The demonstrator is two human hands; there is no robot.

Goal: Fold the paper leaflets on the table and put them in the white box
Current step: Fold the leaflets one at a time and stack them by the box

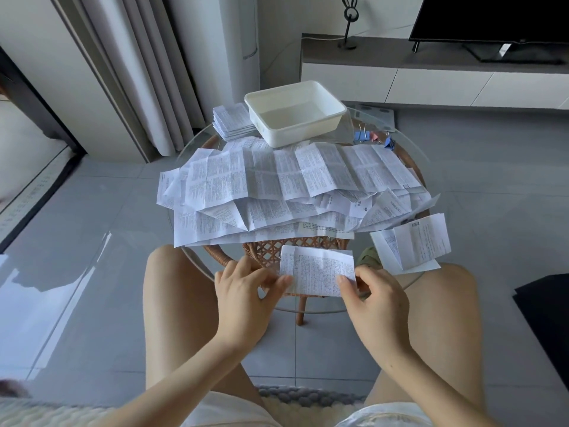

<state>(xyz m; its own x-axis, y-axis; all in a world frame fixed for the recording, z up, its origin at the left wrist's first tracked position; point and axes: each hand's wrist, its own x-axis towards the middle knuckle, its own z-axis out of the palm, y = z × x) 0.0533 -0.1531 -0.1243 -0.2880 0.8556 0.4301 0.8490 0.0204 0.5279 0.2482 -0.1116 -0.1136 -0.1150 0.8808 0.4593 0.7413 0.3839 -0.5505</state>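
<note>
A partly folded printed leaflet (317, 269) lies at the near edge of the round glass table (191, 143). My left hand (246, 288) pinches its lower left corner. My right hand (375, 297) pinches its lower right corner. Behind it a loose heap of unfolded leaflets (277, 192) covers most of the table. A half-folded leaflet (412, 245) sticks out over the table's right edge. The white box (295, 118) stands at the far side with nothing in it. A stack of folded leaflets (231, 121) sits just left of the box.
Several coloured binder clips (374, 137) lie right of the box. The table has a rattan base (277, 251) under the glass. My knees flank the near edge. A grey TV cabinet (431, 57) stands behind, curtains to the left, a dark mat (548, 315) on the right.
</note>
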